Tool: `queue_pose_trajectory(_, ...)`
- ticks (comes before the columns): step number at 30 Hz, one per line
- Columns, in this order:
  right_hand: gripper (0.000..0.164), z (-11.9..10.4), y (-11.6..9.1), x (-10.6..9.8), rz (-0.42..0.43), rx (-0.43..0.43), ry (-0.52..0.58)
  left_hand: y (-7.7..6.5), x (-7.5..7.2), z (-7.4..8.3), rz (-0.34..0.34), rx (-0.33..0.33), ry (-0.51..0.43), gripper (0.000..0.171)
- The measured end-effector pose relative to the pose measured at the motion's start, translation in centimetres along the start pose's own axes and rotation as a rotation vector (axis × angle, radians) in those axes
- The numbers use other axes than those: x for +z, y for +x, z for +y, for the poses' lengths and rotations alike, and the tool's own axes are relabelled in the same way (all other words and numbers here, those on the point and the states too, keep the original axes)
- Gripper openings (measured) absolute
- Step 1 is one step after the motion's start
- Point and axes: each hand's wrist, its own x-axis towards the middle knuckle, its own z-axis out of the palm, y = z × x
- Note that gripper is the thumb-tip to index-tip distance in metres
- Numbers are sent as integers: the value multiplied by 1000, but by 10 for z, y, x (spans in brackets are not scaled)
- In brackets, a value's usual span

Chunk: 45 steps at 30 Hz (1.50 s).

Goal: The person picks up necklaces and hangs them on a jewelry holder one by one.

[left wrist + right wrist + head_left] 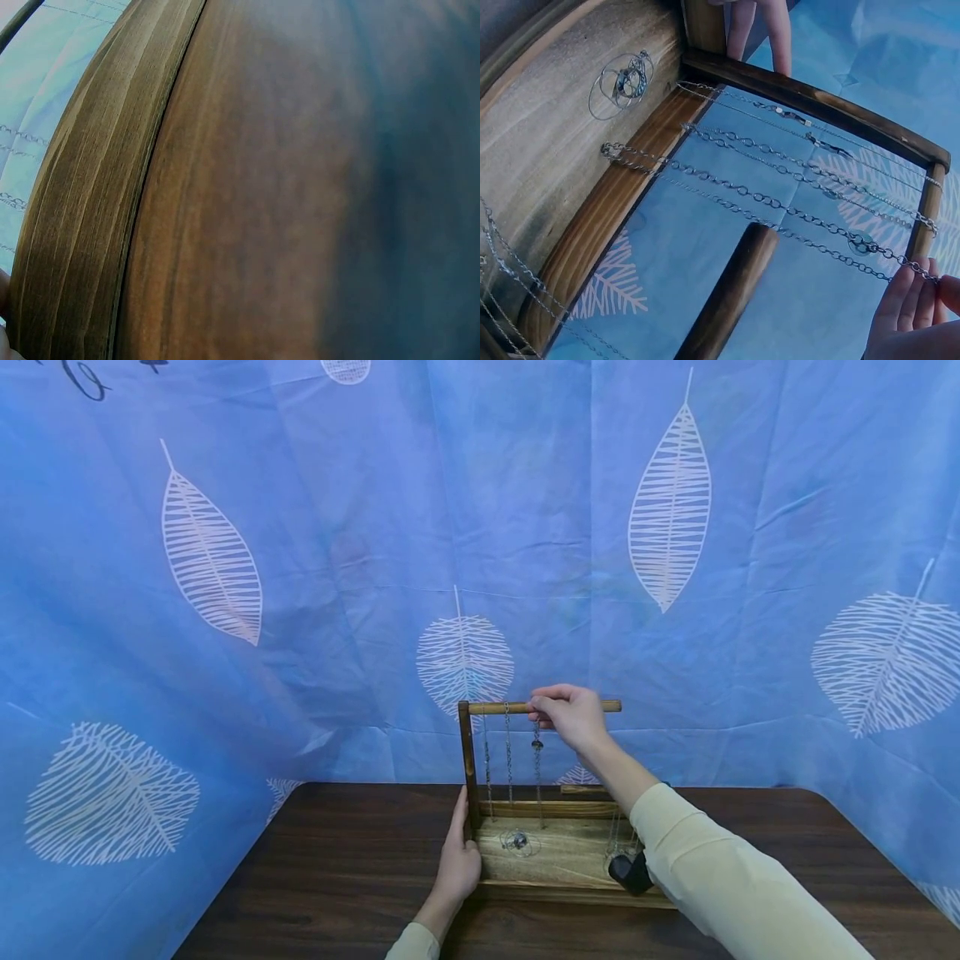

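A wooden jewelry stand (pixel 540 860) has a tray base, a left post (pixel 468 752) and a top bar (pixel 495 708). My right hand (pixel 573 718) is at the bar, its thumb and fingers pinching the upper end of a silver chain necklace (pixel 787 210) that hangs over the bar. Other chains (pixel 509 760) hang farther left on it. My left hand (pixel 456 860) rests against the stand's left side, fingers straight and pointing up beside the post. In the right wrist view, fingers (pixel 778 37) of the left hand show beyond the post.
A small heap of wire-like rings (pixel 519 842) lies on the tray. At the tray's right end are a black object (pixel 633 872) and more chains (pixel 613 835), partly behind my right sleeve. A second, lower bar (pixel 581 790) is there too. A blue leaf-print cloth (pixel 360 610) hangs behind the dark table (pixel 337 860).
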Motion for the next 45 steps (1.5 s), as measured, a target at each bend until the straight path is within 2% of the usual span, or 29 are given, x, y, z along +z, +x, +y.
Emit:
queue_pose_trajectory(8,22,13,-5,4,-3,-24,-42,0,0,0,2,5,-3,99)
queue_pose_trajectory(15,17,29,-9,8,-5,-80,-97,-1,0,0,5,-8,0,98)
queue_pose_trajectory(24,16,33,-11,7,-8,-110,-100,0,0,1,3,0,0,99)
queue_pose_trajectory(33,16,36,-16,0,0,-222,-201,0,0,1,12,-2,9,99)
queue_pose_trajectory(36,17,40,-21,0,35,-283,-243,0,0,2,16,-7,21,99)
queue_pose_trajectory(40,15,47,-33,8,55,-331,-236,1,1,2,17,-7,34,99)
queue_pose_trajectory(45,10,62,-59,35,-55,-310,-185,1,1,0,28,-1,24,98)
